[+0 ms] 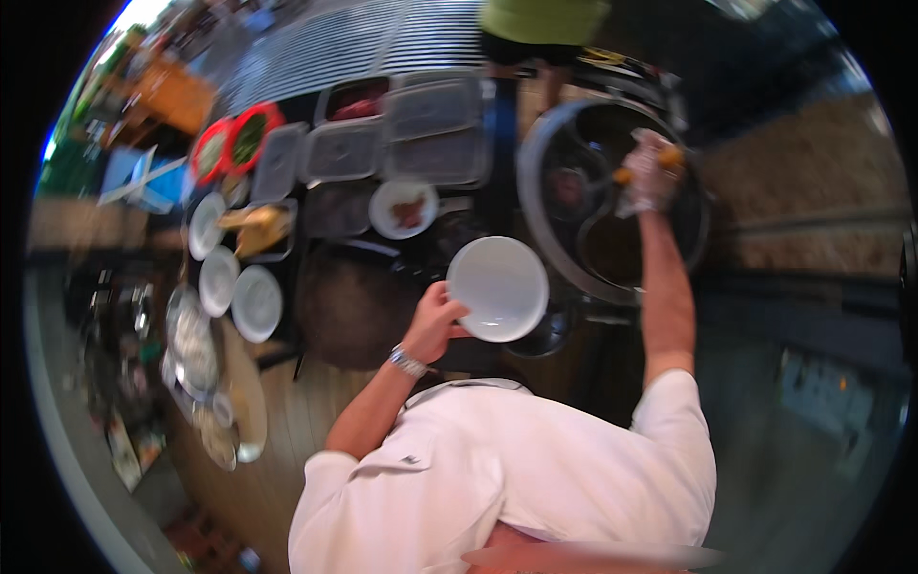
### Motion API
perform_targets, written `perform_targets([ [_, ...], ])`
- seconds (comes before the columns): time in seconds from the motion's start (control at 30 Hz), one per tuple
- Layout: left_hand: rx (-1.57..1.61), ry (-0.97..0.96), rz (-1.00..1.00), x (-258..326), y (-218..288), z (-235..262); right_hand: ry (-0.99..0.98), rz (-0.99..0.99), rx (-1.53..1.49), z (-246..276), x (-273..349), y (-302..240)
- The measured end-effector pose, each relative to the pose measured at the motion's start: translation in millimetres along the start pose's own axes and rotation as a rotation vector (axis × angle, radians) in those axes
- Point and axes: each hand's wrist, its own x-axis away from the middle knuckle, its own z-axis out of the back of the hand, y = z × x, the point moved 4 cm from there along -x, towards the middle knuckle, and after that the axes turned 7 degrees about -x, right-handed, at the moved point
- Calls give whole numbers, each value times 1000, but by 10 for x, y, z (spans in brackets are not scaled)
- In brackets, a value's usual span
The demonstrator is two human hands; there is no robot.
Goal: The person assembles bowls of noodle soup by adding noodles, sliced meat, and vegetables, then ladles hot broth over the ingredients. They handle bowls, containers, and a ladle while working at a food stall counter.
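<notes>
With the left hand [438,320], grips a white bowl [497,285] by its left rim, open side up, near the large round pot [534,191]. With the gloved right hand [650,176], wrapped around an orange handle [673,156], reaches over the right part of the pot. Cannot make out the handle's far end.
</notes>
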Motion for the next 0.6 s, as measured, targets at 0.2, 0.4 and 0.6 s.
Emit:
perform_targets([
  [0.2, -7, -13, 6, 6, 7, 50, -76, -19, -650, -46, 51, -53],
  [0.4, 2, 30, -42, 51, 85, 130, 24, -34, -341, -27, 158, -309],
  [0.6, 17, 42, -75, 88, 148, 194, -57, -14, -404, -63, 284, -452],
])
